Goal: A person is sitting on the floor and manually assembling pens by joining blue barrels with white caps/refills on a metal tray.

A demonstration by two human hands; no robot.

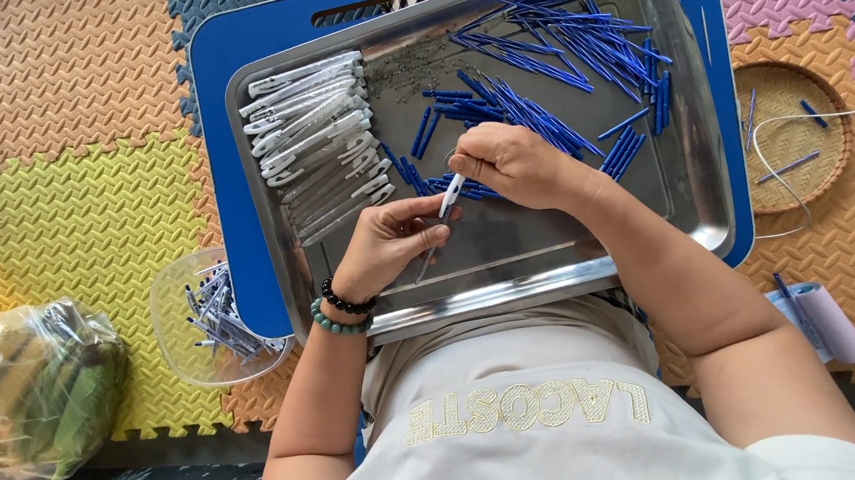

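Observation:
My left hand (391, 245) holds a clear pen barrel (450, 198) over the steel tray (510, 274), its fingers curled around it. My right hand (510, 164) is closed at the upper end of that barrel, pinching something small that I cannot make out. Several clear pen barrels (318, 142) lie stacked in the tray's left part. Several blue refills and caps (546, 71) are scattered across the tray's far right part. Bead bracelets sit on my left wrist (344, 308).
The tray rests on a blue board (234, 203) over coloured foam mats. A clear plastic bowl (178, 328) with assembled pens sits left. A plastic bag (37, 398) lies far left. A woven basket (791, 134) with a few blue parts sits right.

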